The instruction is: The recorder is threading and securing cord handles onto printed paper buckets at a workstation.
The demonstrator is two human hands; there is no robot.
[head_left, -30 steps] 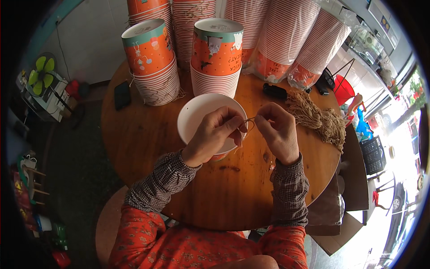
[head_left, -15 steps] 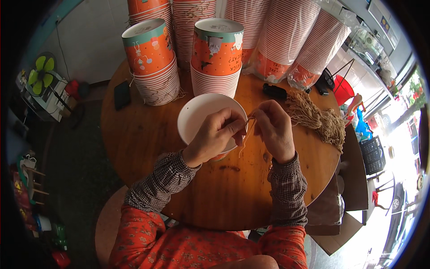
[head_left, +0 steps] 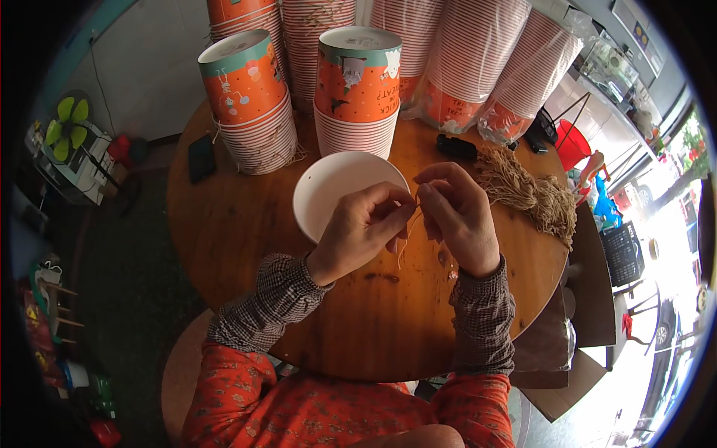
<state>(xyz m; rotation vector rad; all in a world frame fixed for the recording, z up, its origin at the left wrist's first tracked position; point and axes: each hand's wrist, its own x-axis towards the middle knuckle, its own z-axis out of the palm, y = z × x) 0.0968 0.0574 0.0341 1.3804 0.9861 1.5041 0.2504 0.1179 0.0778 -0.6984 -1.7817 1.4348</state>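
A white-lined paper bucket (head_left: pixel 328 179) stands on the round wooden table, its mouth toward me and a small hole showing near the left of its rim. Over its right side, my left hand (head_left: pixel 362 220) pinches a thin tan string (head_left: pixel 404 246) between thumb and fingers. My right hand (head_left: pixel 457 216) is closed on the same string close beside the left fingertips, and a loose end dangles below. The exact spot where the string meets the bucket is hidden behind my hands.
Upside-down stacks of orange buckets (head_left: pixel 357 89) (head_left: pixel 243 89) stand behind, with plastic-wrapped stacks (head_left: pixel 478 60) at the back right. A hank of tan strings (head_left: pixel 534 198) lies on the right beside a black object (head_left: pixel 456 148). A dark phone-like slab (head_left: pixel 201 159) rests at left.
My hands have shifted slightly, the right one a little right and downward with its fingers bent differently. The string stays pinched between them, and the view has moved a little.
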